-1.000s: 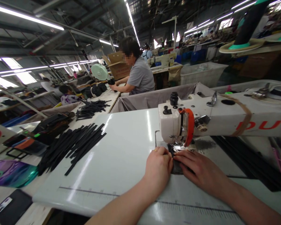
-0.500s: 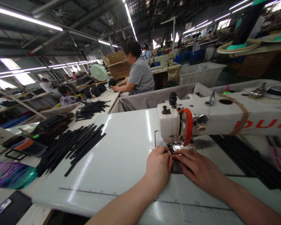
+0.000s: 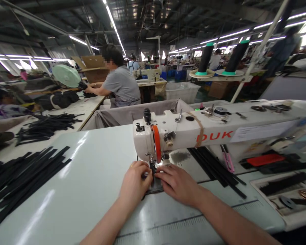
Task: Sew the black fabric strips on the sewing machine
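And here at the white sewing machine, the curled left hand and the flatter right hand bring fingertips to a small dark piece, with black strips fanned across the left, pink-handled scissors at right, and a grey-shirted co-worker seated beyond!

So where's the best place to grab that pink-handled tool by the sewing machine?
Probably by its pink handle, your right hand coming from the near side: the handle points your way, while the dark end points away, toward the sewing machine's arm.
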Demonstrator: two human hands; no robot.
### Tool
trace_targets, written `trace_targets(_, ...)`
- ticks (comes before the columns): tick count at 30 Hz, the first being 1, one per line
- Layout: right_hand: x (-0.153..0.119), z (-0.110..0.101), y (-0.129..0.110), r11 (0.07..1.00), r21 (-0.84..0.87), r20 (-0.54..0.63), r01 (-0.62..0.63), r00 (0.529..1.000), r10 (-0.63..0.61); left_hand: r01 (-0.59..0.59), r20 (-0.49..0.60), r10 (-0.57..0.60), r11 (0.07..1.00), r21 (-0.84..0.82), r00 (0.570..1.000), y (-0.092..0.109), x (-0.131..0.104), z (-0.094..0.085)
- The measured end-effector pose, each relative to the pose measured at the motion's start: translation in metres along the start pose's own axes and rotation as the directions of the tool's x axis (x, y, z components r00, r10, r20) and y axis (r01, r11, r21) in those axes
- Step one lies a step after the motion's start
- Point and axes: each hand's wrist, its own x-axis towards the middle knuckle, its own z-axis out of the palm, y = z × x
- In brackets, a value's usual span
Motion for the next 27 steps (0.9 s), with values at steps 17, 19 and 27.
trace_targets(17,-0.034,-0.024,0.056,0.67,-0.326,-0.107,-0.667,0.73,0.675,0.358,-0.13,-0.366,0.669,0.651,0.921,-0.037,0.008,-0.057)
trace_targets(19,-0.031,-0.028,0.055,0.687,-0.302,-0.076,-0.661,0.735,0.674,0.328,-0.13,-0.327,0.678,0.658,0.936,-0.026,0.007,-0.055)
trace_targets(27,-0.05,-0.046,-0.012,0.777,0.235,0.163,-0.584,0.812,0.56,0.458,0.518,-0.14,0.69,-0.561,0.844,0.04,-0.008,-0.007)
